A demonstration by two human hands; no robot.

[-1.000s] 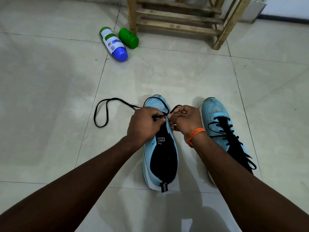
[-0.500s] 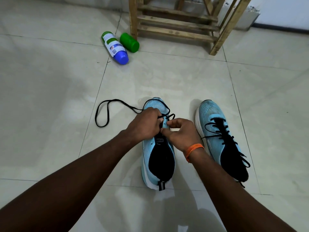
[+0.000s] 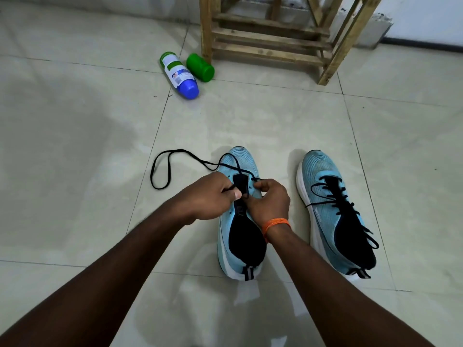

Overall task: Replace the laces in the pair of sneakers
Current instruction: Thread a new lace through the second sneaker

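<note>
Your left hand & right hand both pinch the black lace over the mostly unlaced blue sneaker on the floor, slack looped off to the left; it's prob. light, limp & floppy, so grip close to the tip, not mid-cord.

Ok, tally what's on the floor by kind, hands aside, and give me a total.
Sneakers: 2 (sneaker being laced, laced sneaker)
Laces: 2 (loose lace, threaded lace)
Bottles: 2 (blue-capped bottle, green bottle)
Wooden rack: 1
Total: 7
</note>
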